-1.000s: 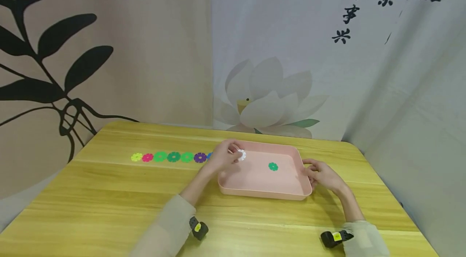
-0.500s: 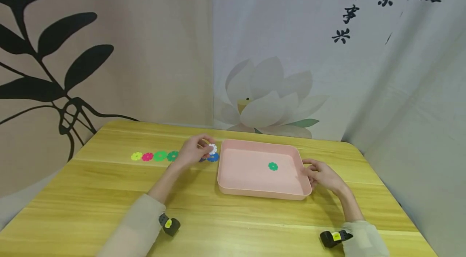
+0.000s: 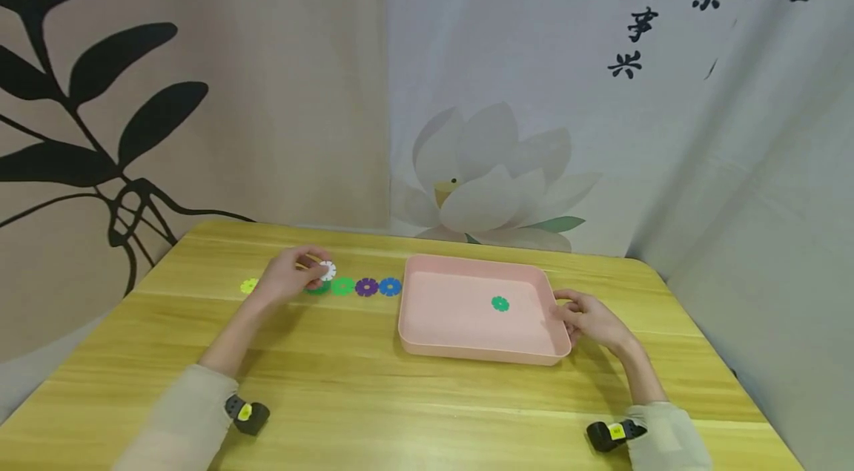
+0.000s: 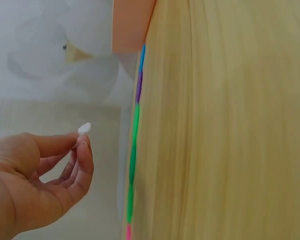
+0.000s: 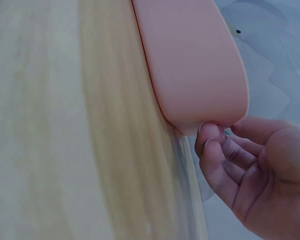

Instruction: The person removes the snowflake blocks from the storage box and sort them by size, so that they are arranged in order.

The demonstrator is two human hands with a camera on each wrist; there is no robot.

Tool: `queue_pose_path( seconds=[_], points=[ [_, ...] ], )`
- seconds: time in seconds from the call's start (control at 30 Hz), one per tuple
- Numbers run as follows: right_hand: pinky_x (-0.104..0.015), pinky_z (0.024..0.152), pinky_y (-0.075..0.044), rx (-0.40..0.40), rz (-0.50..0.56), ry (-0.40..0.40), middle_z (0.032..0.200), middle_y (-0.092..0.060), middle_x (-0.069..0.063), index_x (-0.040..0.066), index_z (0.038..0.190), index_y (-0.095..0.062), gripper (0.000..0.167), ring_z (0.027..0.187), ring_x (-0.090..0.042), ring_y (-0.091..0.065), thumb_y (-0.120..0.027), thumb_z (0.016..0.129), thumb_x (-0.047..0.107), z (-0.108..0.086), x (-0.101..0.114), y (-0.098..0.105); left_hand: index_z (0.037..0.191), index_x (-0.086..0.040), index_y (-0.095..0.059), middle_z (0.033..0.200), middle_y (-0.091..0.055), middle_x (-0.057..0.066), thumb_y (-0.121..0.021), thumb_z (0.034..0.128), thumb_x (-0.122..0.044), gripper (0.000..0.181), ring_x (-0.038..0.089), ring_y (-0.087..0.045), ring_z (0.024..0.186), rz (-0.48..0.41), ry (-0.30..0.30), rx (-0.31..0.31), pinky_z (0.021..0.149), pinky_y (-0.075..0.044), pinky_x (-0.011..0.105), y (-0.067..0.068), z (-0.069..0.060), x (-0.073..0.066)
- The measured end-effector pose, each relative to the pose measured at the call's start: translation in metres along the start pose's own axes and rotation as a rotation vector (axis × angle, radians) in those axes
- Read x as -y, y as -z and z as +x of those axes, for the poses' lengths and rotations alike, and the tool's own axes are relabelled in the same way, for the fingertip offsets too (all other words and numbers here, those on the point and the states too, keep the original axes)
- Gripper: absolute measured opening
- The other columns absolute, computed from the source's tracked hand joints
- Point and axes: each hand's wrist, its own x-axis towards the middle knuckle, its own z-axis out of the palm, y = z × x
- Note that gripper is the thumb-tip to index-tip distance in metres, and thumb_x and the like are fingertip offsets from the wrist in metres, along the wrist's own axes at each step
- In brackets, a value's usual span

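Observation:
My left hand (image 3: 285, 280) pinches a white snowflake disc (image 3: 328, 271) between thumb and fingertips, raised over a row of discs on the table. In the left wrist view the white disc (image 4: 84, 128) shows nearly edge-on. The row includes a yellow disc (image 3: 249, 285), a light green disc (image 3: 343, 286), a purple disc (image 3: 366, 287) and a blue disc (image 3: 391, 287); my hand hides part of it. At the pink tray's (image 3: 480, 352) right end, my right hand (image 3: 592, 319) grips the rim, its fingers curled against the outer wall. A green disc (image 3: 500, 304) lies inside the tray.
The wooden table (image 3: 427, 419) stretches in front of the tray and the row. A printed curtain (image 3: 300, 85) hangs behind its far edge. The blue disc lies close to the tray's left side.
My left hand has moved left with the white disc, from over the tray to over the row. The right hand and tray have stayed in place.

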Motion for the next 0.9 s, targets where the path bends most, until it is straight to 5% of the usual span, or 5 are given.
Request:
queue_pose_path(
  seconds=[0.5,0.9],
  points=[
    [-0.034,0.059,-0.057,0.004,-0.005,0.005,0.084,-0.058,-0.013,-0.017,0.146,-0.031,0.054,0.060,-0.019,-0.060,-0.053,0.106,0.012,-0.001,0.001,0.000,0.123,0.014,-0.057,0.094,-0.068,0.017,-0.060,0.1003,-0.006,0.031,0.015,-0.066,0.073,0.081,0.091,-0.128,0.064,-0.058,0.026,0.083,-0.018,0.056],
    [-0.033,0.059,-0.056,0.000,-0.014,-0.002,0.084,-0.058,-0.011,-0.017,0.146,-0.031,0.054,0.060,-0.018,-0.060,-0.053,0.106,0.012,-0.001,0.002,-0.001,0.113,0.017,-0.051,0.083,-0.068,0.013,-0.061,0.0956,-0.002,0.028,0.011,-0.063,0.067,0.161,0.216,-0.125,0.058,-0.055,0.023,0.111,-0.025,0.074]
  ],
)
